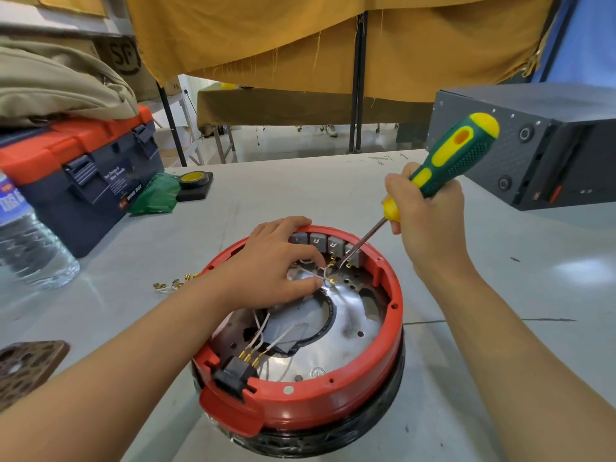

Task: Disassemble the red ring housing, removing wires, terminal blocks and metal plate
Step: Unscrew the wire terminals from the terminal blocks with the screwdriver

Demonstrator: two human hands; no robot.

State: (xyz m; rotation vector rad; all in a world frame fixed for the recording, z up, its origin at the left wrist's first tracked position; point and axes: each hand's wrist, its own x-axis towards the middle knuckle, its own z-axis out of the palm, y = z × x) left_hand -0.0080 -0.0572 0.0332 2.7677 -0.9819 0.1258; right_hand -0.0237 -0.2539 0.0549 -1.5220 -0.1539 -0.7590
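The red ring housing sits on a black base in front of me on the grey table. Inside lies a shiny metal plate with white wires running to a black connector at the near rim. Grey terminal blocks line the far inner wall. My left hand reaches into the housing, fingers over the far rim, thumb and finger pinching a white wire. My right hand grips a green and yellow screwdriver; its tip is down at the brass terminals below the blocks.
Several loose wires with brass lugs lie left of the housing. A blue and orange toolbox, a water bottle, a tape roll and a green bag stand at the left. A dark grey case stands at the right.
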